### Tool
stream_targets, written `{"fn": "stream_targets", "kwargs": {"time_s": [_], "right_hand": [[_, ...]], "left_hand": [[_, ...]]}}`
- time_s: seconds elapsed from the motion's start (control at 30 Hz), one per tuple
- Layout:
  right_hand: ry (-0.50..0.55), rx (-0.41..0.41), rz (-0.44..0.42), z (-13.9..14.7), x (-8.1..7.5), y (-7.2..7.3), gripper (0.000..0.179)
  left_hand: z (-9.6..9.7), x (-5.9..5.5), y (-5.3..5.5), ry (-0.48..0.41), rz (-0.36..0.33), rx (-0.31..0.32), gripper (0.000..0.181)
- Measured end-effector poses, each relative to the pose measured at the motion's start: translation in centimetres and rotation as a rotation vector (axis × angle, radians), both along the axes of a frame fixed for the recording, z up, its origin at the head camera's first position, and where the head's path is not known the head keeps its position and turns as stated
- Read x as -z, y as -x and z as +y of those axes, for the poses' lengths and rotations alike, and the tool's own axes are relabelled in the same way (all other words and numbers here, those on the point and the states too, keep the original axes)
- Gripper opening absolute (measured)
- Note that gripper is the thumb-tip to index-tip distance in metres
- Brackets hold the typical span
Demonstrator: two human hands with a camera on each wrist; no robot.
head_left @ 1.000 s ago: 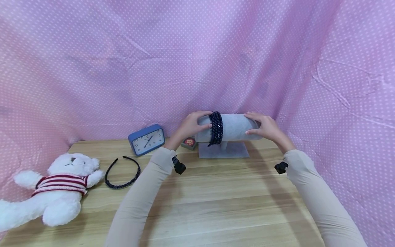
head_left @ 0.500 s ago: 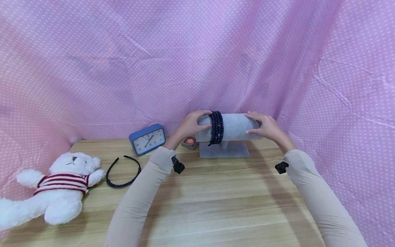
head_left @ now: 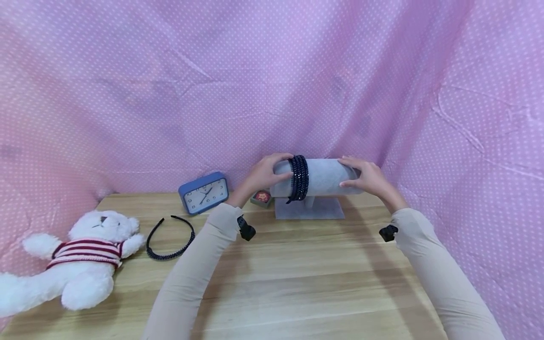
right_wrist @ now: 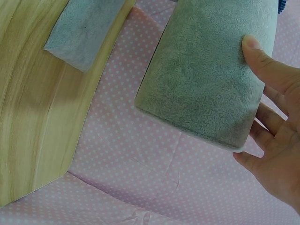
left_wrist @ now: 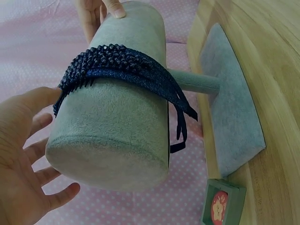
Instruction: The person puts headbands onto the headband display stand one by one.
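A grey velvet bracelet display stand stands at the table's back, its thick roll on a short post over a flat base. Round the roll's left part sits a dark, beaded hair band; in the left wrist view it shows small teeth along one edge and loose ribbon ends. My left hand holds the roll's left end between thumb and fingers, tips right at the band's edge. At the other end my right hand grips the roll, thumb on the near side and fingers partly hidden behind it.
A small green box with a red picture lies left of the stand's base. Further left are a blue alarm clock, a black headband and a white teddy bear. Pink dotted cloth hangs behind the wooden table.
Both hands stay on the roll and the hair band keeps its place. Only a slight shift of the head view shows.
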State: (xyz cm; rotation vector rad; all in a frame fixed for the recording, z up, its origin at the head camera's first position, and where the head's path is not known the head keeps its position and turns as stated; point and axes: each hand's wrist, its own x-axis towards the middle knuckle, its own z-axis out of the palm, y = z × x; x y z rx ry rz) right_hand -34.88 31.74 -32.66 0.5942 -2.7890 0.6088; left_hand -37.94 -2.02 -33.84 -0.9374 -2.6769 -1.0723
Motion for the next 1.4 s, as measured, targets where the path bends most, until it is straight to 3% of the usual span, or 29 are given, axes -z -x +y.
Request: {"fn": "stream_targets", "kwargs": {"time_s": [0.2, 0.4, 0.77, 1.03, 1.4], "right_hand": [[0.017, -0.009, 0.013, -0.2, 0.2, -0.1, 0.076], [0.033, -0.011, 0.022, -0.3, 0.0, -0.1, 0.075], [0.026, -0.023, 0.07, 0.3, -0.1, 0.5, 0.075], [0.017, -0.012, 0.014, 0.4, -0.4, 0.8, 0.076], [0.006, -0.021, 0.009, -0.4, -0.5, 1.0, 0.075]], "left_hand": [[-0.8, 0.1, -0.4, -0.083, -0.003, -0.014, 0.056], [-3.0, -0.1, -0.9, -0.122, 0.018, 0.002, 0.055], [-8.6, 0.8, -2.5, -0.032, 0.057, -0.06, 0.053], [-13.4, 2.4, -3.9, 0.049, 0.082, -0.129, 0.051], [-18.6, 5.0, -5.5, 0.133, 0.05, -0.124, 0.05]]}}
